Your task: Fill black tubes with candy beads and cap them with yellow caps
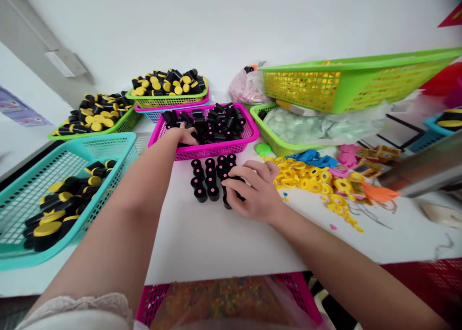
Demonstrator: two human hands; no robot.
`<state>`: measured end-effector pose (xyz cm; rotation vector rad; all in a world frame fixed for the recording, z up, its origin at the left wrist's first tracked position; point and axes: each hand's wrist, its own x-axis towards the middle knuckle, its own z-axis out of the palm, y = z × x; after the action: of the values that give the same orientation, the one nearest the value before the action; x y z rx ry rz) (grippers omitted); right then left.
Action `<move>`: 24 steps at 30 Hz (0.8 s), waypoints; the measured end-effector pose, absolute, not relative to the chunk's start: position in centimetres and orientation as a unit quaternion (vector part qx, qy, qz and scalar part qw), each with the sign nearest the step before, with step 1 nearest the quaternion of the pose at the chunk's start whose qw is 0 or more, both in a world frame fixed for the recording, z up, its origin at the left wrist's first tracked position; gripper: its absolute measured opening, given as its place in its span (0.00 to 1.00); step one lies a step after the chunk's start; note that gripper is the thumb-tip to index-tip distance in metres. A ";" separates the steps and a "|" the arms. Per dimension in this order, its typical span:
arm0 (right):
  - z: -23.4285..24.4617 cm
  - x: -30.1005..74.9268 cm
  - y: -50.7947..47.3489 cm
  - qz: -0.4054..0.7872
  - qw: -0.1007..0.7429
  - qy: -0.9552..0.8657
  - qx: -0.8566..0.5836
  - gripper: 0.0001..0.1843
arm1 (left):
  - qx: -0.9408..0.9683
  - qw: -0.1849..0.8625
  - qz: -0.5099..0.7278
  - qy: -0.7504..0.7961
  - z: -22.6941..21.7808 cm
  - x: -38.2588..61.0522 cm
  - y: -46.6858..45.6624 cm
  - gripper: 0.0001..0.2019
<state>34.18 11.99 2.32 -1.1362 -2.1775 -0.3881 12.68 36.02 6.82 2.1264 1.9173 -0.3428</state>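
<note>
- Black cylinders (207,178) with pink-dotted tops are standing upright in tight rows on the white tabletop (173,253)
- More black cylinders (216,123) are lying heaped in a magenta plastic basket (207,152) just behind

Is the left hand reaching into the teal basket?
No, the left hand is at the magenta basket, its fingers among the black cylinders there.

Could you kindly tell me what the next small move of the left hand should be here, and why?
Probably the left hand should lift one black cylinder from the pink basket and stand it upright with the rows on the white table. It is already at the pile, and the right hand is occupied at the rows' right end.
</note>
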 end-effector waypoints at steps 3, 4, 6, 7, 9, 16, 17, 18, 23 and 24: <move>2.4 33.9 12.0 -0.177 0.370 -0.833 -0.372 0.08 | 0.726 0.111 -0.167 0.657 6.9 13.1 36.5 0.51; 2.4 33.8 12.0 -0.185 0.389 -0.832 -0.350 0.07 | 0.727 0.106 -0.180 0.654 7.0 13.2 36.6 0.51; 2.4 33.4 11.9 -0.189 0.412 -0.831 -0.322 0.06 | 0.734 0.098 -0.196 0.642 7.2 13.3 36.7 0.49; 2.4 33.3 11.9 -0.184 0.415 -0.832 -0.318 0.06 | 0.741 0.095 -0.197 0.635 7.3 13.3 36.7 0.49; 2.4 33.3 11.9 -0.172 0.418 -0.833 -0.320 0.05 | 0.757 0.093 -0.194 0.617 7.3 13.2 36.7 0.47; 2.6 33.5 12.2 -0.138 0.420 -0.831 -0.336 0.05 | 0.793 0.084 -0.149 0.585 6.6 12.2 37.0 0.42; 2.6 33.5 12.3 -0.133 0.420 -0.833 -0.336 0.05 | 0.795 0.080 -0.142 0.584 6.5 12.0 37.2 0.40; 2.7 33.5 12.3 -0.129 0.419 -0.834 -0.336 0.05 | 0.797 0.075 -0.135 0.584 6.4 11.8 37.3 0.38; 2.8 33.5 12.2 -0.112 0.423 -0.833 -0.338 0.05 | 0.800 0.066 -0.127 0.583 5.9 11.6 38.0 0.33; 2.8 33.5 12.2 -0.107 0.423 -0.833 -0.341 0.05 | 0.800 0.066 -0.128 0.582 5.8 11.7 38.1 0.33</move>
<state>33.46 12.25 2.77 -0.8548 -2.0842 -0.2687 11.68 38.07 5.85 2.4130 1.7570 -0.3874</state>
